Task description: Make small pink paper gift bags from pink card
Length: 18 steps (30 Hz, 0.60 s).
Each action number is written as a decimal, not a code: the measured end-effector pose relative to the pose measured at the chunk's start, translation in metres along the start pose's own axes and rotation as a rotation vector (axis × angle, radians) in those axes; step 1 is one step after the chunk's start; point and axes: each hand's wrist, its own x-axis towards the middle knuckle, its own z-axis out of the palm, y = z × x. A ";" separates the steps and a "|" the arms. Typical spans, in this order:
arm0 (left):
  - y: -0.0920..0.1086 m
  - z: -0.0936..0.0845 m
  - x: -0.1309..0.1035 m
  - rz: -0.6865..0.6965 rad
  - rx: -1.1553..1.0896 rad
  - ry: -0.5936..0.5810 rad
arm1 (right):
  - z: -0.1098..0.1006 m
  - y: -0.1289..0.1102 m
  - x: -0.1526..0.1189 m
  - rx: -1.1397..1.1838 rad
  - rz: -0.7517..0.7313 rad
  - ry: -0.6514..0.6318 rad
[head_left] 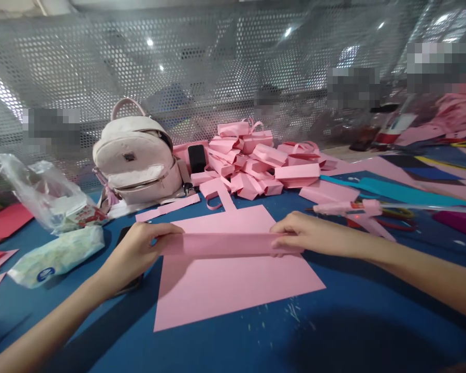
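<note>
Between my two hands stretches a folded strip of pink paper (225,244), held level above a flat pink sheet (236,285) on the blue table. My left hand (142,247) pinches the strip's left end between thumb and fingers. At the other end, my right hand (295,233) grips the strip with its fingers closed. The strip covers the middle of the sheet. Just behind the sheet lies a pile of folded pink paper pieces (256,158), some with looped bands. A pink glue gun (351,210) rests beyond my right wrist.
A white backpack (140,158) stands at the back left, near a black phone (197,158). Left lie a plastic bag (48,194) and a soft pack of wipes (60,255). Scissors (398,220) and a teal strip (404,192) are at right. A perforated metal panel (217,57) bounds the table's far side.
</note>
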 end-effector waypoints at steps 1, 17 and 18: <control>-0.003 -0.002 0.001 -0.025 -0.028 -0.006 | -0.002 0.002 0.000 0.043 0.013 -0.015; -0.024 -0.015 0.010 -0.049 -0.291 -0.467 | 0.002 0.002 -0.009 0.504 0.048 -0.084; -0.019 -0.013 0.008 -0.044 -0.293 -0.500 | 0.003 0.001 -0.010 0.518 0.050 -0.094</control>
